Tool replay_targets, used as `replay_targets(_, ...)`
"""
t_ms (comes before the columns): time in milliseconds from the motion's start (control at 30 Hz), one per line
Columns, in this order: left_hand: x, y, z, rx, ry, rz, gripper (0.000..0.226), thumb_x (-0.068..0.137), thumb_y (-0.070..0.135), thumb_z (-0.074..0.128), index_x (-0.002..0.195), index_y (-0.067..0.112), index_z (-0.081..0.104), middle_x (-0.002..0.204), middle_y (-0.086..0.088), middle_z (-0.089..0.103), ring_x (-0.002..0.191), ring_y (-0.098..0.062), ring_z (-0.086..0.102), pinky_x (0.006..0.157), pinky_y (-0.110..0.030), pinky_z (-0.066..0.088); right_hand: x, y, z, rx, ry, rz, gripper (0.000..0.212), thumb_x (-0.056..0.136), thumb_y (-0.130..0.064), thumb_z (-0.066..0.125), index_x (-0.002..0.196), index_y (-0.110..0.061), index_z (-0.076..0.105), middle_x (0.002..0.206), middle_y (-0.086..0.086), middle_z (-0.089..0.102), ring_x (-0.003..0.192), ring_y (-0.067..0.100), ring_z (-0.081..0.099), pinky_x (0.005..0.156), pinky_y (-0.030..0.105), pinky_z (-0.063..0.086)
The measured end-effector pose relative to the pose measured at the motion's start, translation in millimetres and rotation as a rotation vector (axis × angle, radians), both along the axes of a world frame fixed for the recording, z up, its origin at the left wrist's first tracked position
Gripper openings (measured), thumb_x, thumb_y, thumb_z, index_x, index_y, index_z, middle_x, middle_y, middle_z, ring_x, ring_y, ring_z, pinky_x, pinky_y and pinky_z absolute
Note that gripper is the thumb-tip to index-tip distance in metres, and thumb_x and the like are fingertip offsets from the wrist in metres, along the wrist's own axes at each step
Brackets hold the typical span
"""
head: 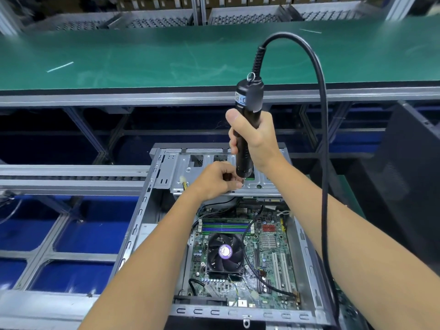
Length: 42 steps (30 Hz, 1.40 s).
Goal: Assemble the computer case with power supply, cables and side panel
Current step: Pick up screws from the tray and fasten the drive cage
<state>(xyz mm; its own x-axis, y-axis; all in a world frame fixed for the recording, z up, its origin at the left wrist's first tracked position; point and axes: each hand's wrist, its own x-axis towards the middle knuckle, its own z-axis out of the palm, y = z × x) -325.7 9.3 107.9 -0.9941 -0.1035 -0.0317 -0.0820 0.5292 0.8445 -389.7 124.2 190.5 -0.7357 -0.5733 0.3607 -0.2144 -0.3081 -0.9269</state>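
Right hand (253,136): wrapped around the black corded electric screwdriver (247,125), upright to drive squarely.
Left hand (217,181): pinching at the bit tip, steadying a screw, presumably.
Open grey steel computer case (133,236): 6 o'clock, silver drive bracket (259,184) at its 12 o'clock end.

Bright, even overhead light falls without hard shadows; wide-angle distortion bows the edges, and the far racks blur softly.

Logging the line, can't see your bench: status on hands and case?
Right hand grips black electric screwdriver. Left hand pinches at its tip, on open grey metal case. Nothing obstructing.
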Motion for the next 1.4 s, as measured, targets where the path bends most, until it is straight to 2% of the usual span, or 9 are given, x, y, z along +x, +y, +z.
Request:
replay_targets(167,-0.7,0.3,-0.5,-0.030,0.009,-0.020,0.011,0.081,0.007,0.074,0.078,0.016,0.069,0.076,0.003,0.057,0.069,-0.013,0.052,0.067,-0.022,0.042,-3.3,1.2,3.6,-0.018,-0.237,0.089,0.064,0.081,-0.069,0.043,0.075,-0.006,0.053,0.063,0.012,0.048,0.052,0.024,0.046,0.053,0.035,0.040)
replay_targets(300,0.2,0.4,-0.8,-0.034,0.003,-0.009,0.006,0.082,0.007,0.073,0.078,0.009,0.069,0.076,0.006,0.057,0.067,-0.010,0.052,0.063,-0.017,0.041,-5.7,2.0,3.7,-0.098,-0.315,0.110,0.061,0.093,-0.056,0.027,0.084,-0.004,0.057,0.072,0.011,0.058,0.056,0.024,0.048,0.053,0.034,0.040)
replay_targets(400,0.2,0.4,-0.7,-0.019,-0.001,-0.006,0.010,0.082,0.006,0.073,0.076,0.014,0.069,0.075,0.008,0.057,0.066,-0.008,0.050,0.061,-0.015,0.040,-5.9,3.3,3.8,-0.120,-0.342,0.109,0.055,0.097,-0.046,0.026,0.085,-0.004,0.059,0.075,0.011,0.061,0.057,0.024,0.048,0.053,0.034,0.040)
replay_targets(567,-0.2,1.6,0.6,-0.016,0.011,0.000,0.035,0.081,0.005,0.073,0.063,0.033,0.060,0.074,0.007,0.059,0.067,-0.009,0.051,0.062,-0.017,0.041,-7.5,5.1,4.2,-0.121,-0.376,0.112,0.053,0.104,-0.040,0.024,0.089,-0.003,0.060,0.074,0.012,0.061,0.059,0.025,0.051,0.056,0.036,0.044)
replay_targets(667,-0.5,1.6,0.2,-0.012,0.009,-0.014,0.026,0.081,0.005,0.073,0.069,0.026,0.064,0.071,0.011,0.057,0.062,-0.002,0.049,0.060,-0.011,0.040,-6.8,7.3,4.5,-0.113,-0.371,0.094,0.053,0.105,-0.043,0.026,0.087,-0.006,0.060,0.071,0.016,0.057,0.060,0.028,0.054,0.060,0.038,0.047)
replay_targets(767,-0.5,1.0,-0.8,-0.020,0.007,-0.015,0.018,0.081,0.006,0.073,0.072,0.020,0.066,0.071,0.012,0.057,0.062,-0.004,0.048,0.059,-0.013,0.040,-7.2,9.8,6.0,-0.120,-0.380,0.127,0.059,0.104,-0.044,0.025,0.080,-0.008,0.065,0.070,0.020,0.065,0.064,0.031,0.063,0.066,0.038,0.054)
replay_targets(900,-1.0,0.4,-1.1,-0.028,0.018,-0.022,0.020,0.080,0.006,0.074,0.072,0.023,0.067,0.070,0.015,0.056,0.059,0.002,0.048,0.059,-0.012,0.039,-7.3,8.8,7.5,-0.137,-0.404,0.132,0.053,0.098,-0.048,0.030,0.078,-0.010,0.061,0.061,0.009,0.058,0.056,0.025,0.055,0.054,0.033,0.049)
replay_targets(1200,-3.0,-0.7,-3.1,-0.031,0.010,-0.031,0.014,0.081,0.008,0.073,0.076,0.020,0.069,0.074,0.009,0.058,0.069,-0.013,0.052,0.066,-0.028,0.045,-6.9,8.4,5.2,-0.118,-0.403,0.089,0.054,0.103,-0.047,0.031,0.082,-0.007,0.061,0.065,0.011,0.055,0.059,0.023,0.054,0.056,0.034,0.046)
replay_targets(1400,-2.3,-0.9,-3.5,-0.011,0.015,-0.025,0.020,0.080,0.006,0.073,0.074,0.024,0.068,0.074,0.009,0.058,0.067,-0.010,0.051,0.065,-0.022,0.044,-6.3,8.6,8.2,-0.115,-0.383,0.121,0.060,0.103,-0.054,0.029,0.081,-0.010,0.062,0.066,0.009,0.055,0.059,0.022,0.052,0.055,0.033,0.045)
